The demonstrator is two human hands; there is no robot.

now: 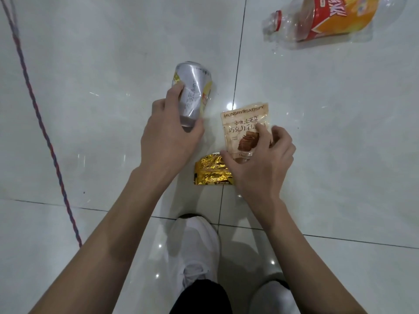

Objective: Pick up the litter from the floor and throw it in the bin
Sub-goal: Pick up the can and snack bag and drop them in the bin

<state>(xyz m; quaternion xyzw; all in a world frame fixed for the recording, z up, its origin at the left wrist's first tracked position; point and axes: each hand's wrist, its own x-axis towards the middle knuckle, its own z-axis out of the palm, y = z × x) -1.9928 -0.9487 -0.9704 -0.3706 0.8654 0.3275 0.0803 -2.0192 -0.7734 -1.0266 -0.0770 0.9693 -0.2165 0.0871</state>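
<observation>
Grip: left hand (169, 134) clasps crushed can (192, 91); right hand (260, 164) pinches snack wrapper (244, 130) | Risk: full hands fumble gold wrapper (212, 172), bottle (326, 18) upper right.

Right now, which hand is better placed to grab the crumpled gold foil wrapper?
Right hand, probably: it hangs directly over the gold foil wrapper, though it holds the beige snack packet. The left hand grips the dented silver can.

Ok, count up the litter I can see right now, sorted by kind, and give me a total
Cans: 1, the dented can in the left hand
Plastic bottles: 1, the bottle lying on the floor
Wrappers: 2, the beige wrapper in the right hand and the gold wrapper on the floor
Total: 4
</observation>
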